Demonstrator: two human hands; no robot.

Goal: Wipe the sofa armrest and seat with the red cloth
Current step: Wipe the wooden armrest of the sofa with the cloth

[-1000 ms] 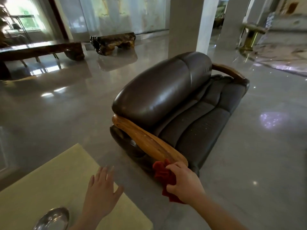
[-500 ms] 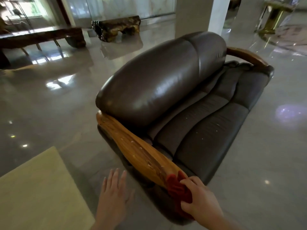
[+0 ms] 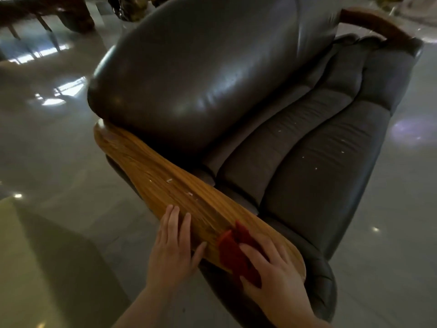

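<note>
A dark leather sofa (image 3: 212,67) fills the view, with a grey seat (image 3: 319,166) dotted with small white specks. Its near wooden armrest (image 3: 151,171) runs from upper left to lower right and carries a few white flecks. My right hand (image 3: 276,268) presses the red cloth (image 3: 233,249) flat on the near end of that armrest. My left hand (image 3: 172,242) rests beside it, fingers spread, on the armrest's outer edge, holding nothing.
A pale yellow-green table top (image 3: 35,268) sits at the lower left. Glossy grey floor (image 3: 47,143) surrounds the sofa. The far wooden armrest (image 3: 378,22) is at the upper right. Dark wooden benches (image 3: 47,10) stand at the back left.
The view has closed in on the sofa. My right hand brought the cloth up onto the top of the armrest end. My left hand moved from beside the table onto the armrest's edge.
</note>
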